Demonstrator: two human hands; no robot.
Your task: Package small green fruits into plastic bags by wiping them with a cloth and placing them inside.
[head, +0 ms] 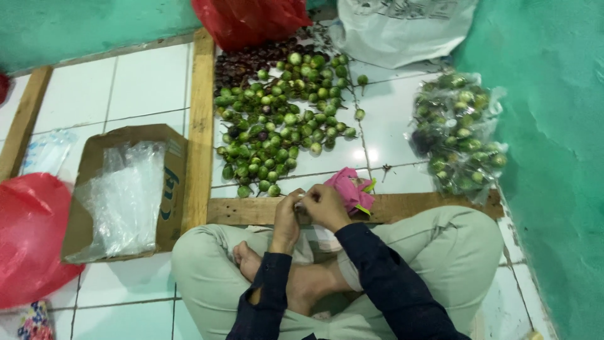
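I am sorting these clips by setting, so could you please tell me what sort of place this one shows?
Probably a home or small market workspace for sorting and bagging produce, on the floor. A heap of small green eggplants lies on white tiles inside a wooden frame, a clear bag already filled sits beside it, and a cardboard box of plastic bags stands nearby.

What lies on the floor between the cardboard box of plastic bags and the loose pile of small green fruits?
In the head view, a wooden plank lies between the cardboard box and the green fruits.

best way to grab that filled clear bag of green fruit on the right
Grip the clear bag at its bunched plastic on the near, lower edge, coming from the person's side. It lies slumped against the green wall, so the far side is blocked, and the loose film there offers a likely hold.
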